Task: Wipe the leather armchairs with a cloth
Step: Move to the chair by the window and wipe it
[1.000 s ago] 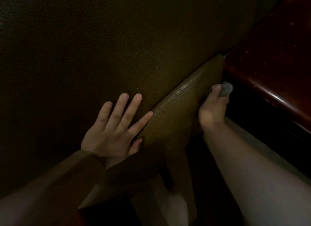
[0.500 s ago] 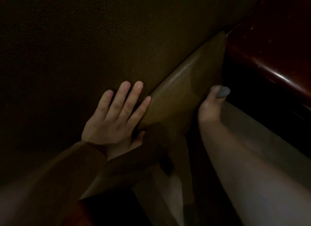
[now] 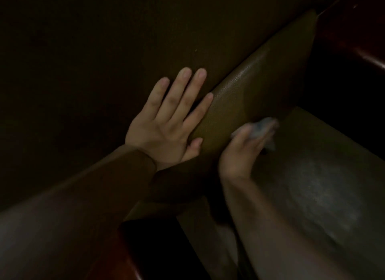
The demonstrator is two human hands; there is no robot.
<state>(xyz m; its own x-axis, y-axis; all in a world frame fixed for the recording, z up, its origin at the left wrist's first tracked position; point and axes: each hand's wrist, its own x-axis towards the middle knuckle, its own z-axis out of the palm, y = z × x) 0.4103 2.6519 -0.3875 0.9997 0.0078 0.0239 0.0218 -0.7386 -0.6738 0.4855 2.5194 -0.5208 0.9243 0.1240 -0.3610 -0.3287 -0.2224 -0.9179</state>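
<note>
The brown leather armchair cushion [image 3: 256, 88] fills most of the dim view, its rounded front edge running diagonally from lower left to upper right. My left hand [image 3: 166, 121] lies flat on the cushion top, fingers straight and spread, thumb tucked at the edge. My right hand [image 3: 243, 152] is blurred with motion and grips a small pale blue-grey cloth [image 3: 262, 127] against the cushion's side face, low down where it meets the chair frame.
A dark polished wooden armrest [image 3: 358, 29] crosses the upper right. A paler panel of the chair frame or floor [image 3: 325, 188] lies below the right hand. More dark wood [image 3: 129, 259] shows at the bottom.
My right hand has slid the cloth down the cushion's side face toward me. The left hand has stayed pressed flat on the cushion while the view moved closer.
</note>
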